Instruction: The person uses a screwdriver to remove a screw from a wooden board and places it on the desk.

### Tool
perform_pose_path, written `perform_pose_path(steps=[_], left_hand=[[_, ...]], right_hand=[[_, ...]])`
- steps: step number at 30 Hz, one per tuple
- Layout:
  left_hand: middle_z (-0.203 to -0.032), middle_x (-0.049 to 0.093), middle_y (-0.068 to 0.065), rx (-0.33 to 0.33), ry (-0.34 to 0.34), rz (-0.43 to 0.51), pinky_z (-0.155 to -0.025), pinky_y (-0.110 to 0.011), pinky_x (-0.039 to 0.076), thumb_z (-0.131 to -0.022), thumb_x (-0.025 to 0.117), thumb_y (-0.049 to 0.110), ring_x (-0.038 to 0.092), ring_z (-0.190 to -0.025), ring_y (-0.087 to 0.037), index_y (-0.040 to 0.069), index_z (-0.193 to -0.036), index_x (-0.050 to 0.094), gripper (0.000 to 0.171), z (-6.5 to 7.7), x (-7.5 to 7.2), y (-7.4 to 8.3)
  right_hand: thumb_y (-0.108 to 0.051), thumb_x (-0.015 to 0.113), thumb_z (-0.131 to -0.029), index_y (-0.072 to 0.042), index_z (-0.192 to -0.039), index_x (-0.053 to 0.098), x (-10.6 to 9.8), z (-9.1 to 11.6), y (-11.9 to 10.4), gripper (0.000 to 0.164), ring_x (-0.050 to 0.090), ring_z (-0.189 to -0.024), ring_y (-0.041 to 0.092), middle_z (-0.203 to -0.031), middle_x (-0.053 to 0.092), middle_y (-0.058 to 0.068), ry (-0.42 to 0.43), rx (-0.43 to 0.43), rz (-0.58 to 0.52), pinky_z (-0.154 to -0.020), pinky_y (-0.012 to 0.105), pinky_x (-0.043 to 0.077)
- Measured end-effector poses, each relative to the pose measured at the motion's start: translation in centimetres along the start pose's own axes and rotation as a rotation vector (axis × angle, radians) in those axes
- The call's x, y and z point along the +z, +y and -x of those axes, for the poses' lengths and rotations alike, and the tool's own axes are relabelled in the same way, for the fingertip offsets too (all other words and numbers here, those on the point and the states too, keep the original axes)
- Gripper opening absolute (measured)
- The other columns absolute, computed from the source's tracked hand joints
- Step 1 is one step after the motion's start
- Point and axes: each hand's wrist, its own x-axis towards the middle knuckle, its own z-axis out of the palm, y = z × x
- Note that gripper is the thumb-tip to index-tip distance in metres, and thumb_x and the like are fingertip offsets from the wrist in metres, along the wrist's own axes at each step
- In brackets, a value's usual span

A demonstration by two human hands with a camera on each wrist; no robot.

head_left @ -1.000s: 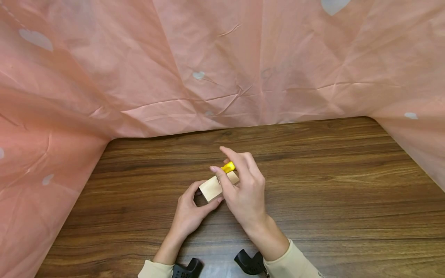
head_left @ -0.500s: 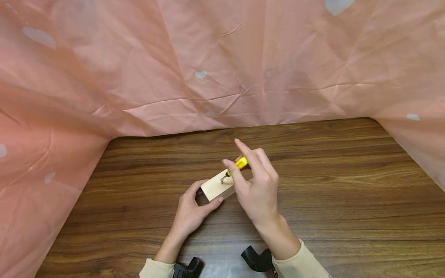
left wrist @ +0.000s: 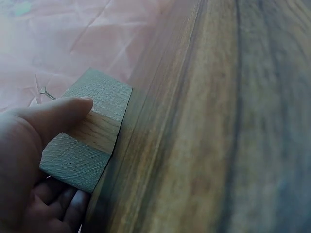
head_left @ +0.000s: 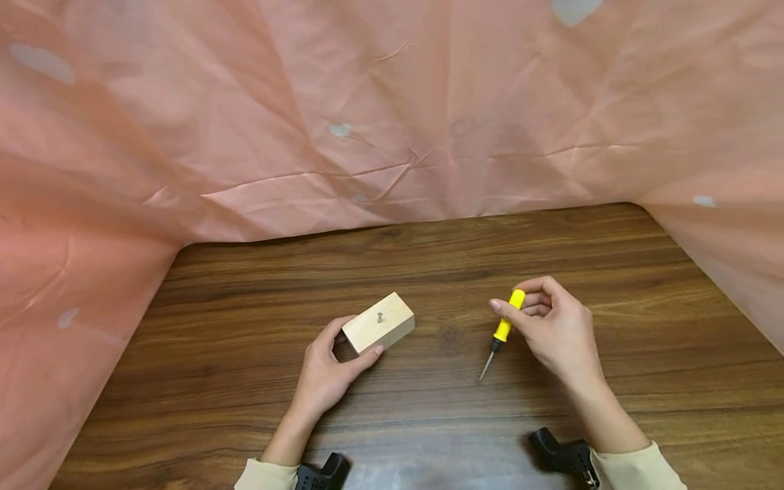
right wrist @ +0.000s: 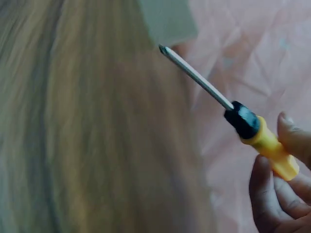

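Note:
A pale wooden block [head_left: 370, 327] lies on the table, and a screw [head_left: 380, 317] stands up out of its top face. My left hand [head_left: 327, 374] grips the block's near left end, thumb on the front side and fingers behind. The left wrist view shows the thumb pressed on the block [left wrist: 99, 128], with the screw [left wrist: 47, 93] past it. Off to the right, my right hand [head_left: 560, 333] pinches a yellow-handled screwdriver [head_left: 503, 328] between thumb and fingers. Its thin shaft slants down to the left, apart from the block; in the right wrist view the screwdriver [right wrist: 238, 116] shows its whole shaft.
The brown wood-grain table [head_left: 245, 286] spreads around both hands. Pink cloth with pale hearts [head_left: 392, 122] hangs along the back and both sides. Black devices [head_left: 560, 452] sit at both wrists, beside the beige sleeves [head_left: 637, 466].
My right hand has carried the screwdriver off the screw and to the right, its tip now pointing down toward the table. My left hand keeps its hold on the block.

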Motion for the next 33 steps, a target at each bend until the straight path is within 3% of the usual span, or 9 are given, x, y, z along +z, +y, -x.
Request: perform_pose_path(steps=[5,8,15,18,23,26,29,31,33], left_hand=[[-0.123,0.076,0.002,-0.009,0.002,-0.003,-0.104,-0.043,0.045,-0.083,0.095,0.032,0.066,-0.112,-0.018,0.024,-0.131,0.072,0.055,0.2,0.0,-0.1],[-0.124,0.076,0.001,-0.008,-0.002,-0.004,-0.105,-0.044,0.045,-0.083,0.095,0.032,0.066,-0.114,-0.018,0.024,-0.131,0.072,0.055,0.3,0.0,-0.2],[-0.124,0.076,0.002,0.001,-0.005,-0.003,-0.105,-0.044,0.045,-0.083,0.096,0.032,0.066,-0.114,-0.018,0.025,-0.131,0.072,0.055,0.2,0.0,-0.1],[-0.124,0.076,0.002,0.005,-0.004,-0.002,-0.105,-0.043,0.045,-0.083,0.096,0.031,0.066,-0.114,-0.018,0.024,-0.131,0.072,0.055,0.1,0.1,-0.1],[-0.124,0.076,0.002,0.006,-0.011,0.003,-0.105,-0.043,0.045,-0.083,0.096,0.031,0.066,-0.114,-0.017,0.024,-0.131,0.072,0.055,0.0,0.4,-0.1],[-0.124,0.076,0.002,0.010,-0.014,0.006,-0.105,-0.043,0.045,-0.083,0.096,0.030,0.067,-0.114,-0.018,0.024,-0.131,0.072,0.055,0.0,0.4,0.0],[-0.123,0.076,0.002,0.015,-0.012,0.006,-0.104,-0.043,0.046,-0.082,0.096,0.030,0.067,-0.114,-0.018,0.024,-0.131,0.072,0.054,0.0,0.2,0.0],[-0.124,0.076,0.002,0.016,-0.010,0.005,-0.104,-0.043,0.046,-0.083,0.096,0.030,0.067,-0.114,-0.018,0.024,-0.131,0.072,0.054,0.0,0.1,0.0],[-0.124,0.076,0.001,0.014,-0.005,0.002,-0.104,-0.044,0.046,-0.083,0.096,0.029,0.067,-0.115,-0.019,0.023,-0.131,0.072,0.054,0.0,0.0,0.0]], right_hand=[[-0.045,0.085,-0.092,-0.006,-0.120,0.076,-0.2,-0.8,2.0,0.049,0.067,-0.069,0.002,-0.079,0.077,-0.002,-0.169,0.049,0.134,-0.063,0.024,0.046],[-0.042,0.085,-0.093,-0.006,-0.123,0.078,0.1,-1.0,2.7,0.048,0.063,-0.071,0.010,-0.077,0.075,-0.001,-0.226,0.014,0.198,-0.063,0.029,0.042],[-0.033,0.092,-0.086,-0.004,-0.114,0.080,0.7,-0.8,3.4,0.043,0.063,-0.083,0.022,-0.092,0.069,0.011,-0.121,-0.169,0.292,-0.074,0.037,0.044],[-0.033,0.090,-0.088,-0.001,-0.115,0.078,0.7,-0.8,3.5,0.043,0.062,-0.086,0.027,-0.097,0.069,0.015,-0.115,-0.201,0.335,-0.078,0.043,0.045],[-0.034,0.086,-0.092,0.002,-0.119,0.074,0.4,-0.5,3.2,0.047,0.060,-0.106,0.043,-0.111,0.069,0.024,-0.095,-0.238,0.391,-0.092,0.060,0.047],[-0.031,0.084,-0.095,0.001,-0.118,0.074,0.8,-0.1,1.9,0.041,0.063,-0.109,0.042,-0.113,0.072,0.023,-0.017,-0.288,0.353,-0.093,0.060,0.050],[-0.020,0.084,-0.095,-0.002,-0.110,0.078,2.2,0.5,-0.3,0.024,0.069,-0.091,0.029,-0.101,0.076,0.015,0.071,-0.368,0.222,-0.081,0.047,0.057],[-0.011,0.084,-0.093,-0.006,-0.103,0.080,3.8,1.0,-2.1,0.012,0.069,-0.079,0.020,-0.092,0.076,0.008,0.072,-0.404,0.088,-0.073,0.035,0.058],[-0.007,0.085,-0.091,-0.008,-0.100,0.081,5.5,1.5,-3.8,0.009,0.066,-0.072,0.013,-0.087,0.075,0.003,0.019,-0.412,-0.038,-0.067,0.026,0.056]])
